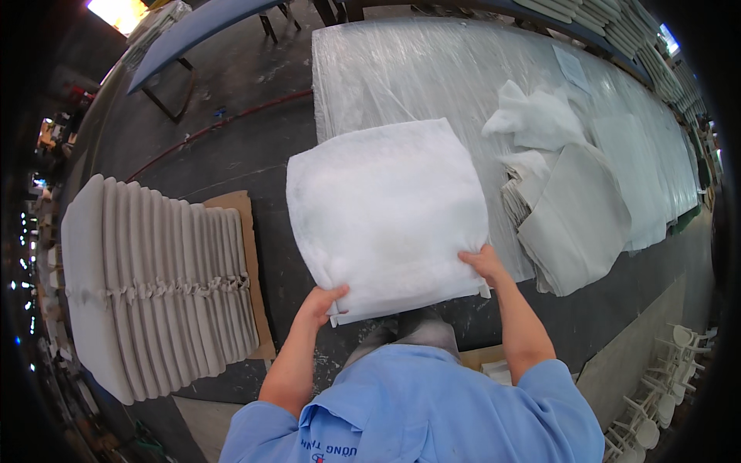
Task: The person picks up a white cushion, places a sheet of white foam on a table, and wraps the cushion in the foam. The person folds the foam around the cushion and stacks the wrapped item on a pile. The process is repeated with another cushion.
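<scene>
A square white cushion pad (386, 208) with a fluffy, batting-like surface is held up in front of me. My left hand (320, 303) grips its near left corner, the thumb lying on top. At the near right corner, my right hand (483, 264) has hold of it too, thumb above and fingers mostly hidden beneath. To the right of the pad, folded beige fabric covers (579, 224) lie in a pile. A crumpled piece of white batting (536, 116) rests just beyond them.
A row of beige finished cushions (166, 285) stands packed on cardboard (258, 309) at the left. Plastic-wrapped white sheets (394, 77) spread across the far right side. A blue-topped table (201, 35) is at the far left. White chair-like pieces (656, 409) are at lower right.
</scene>
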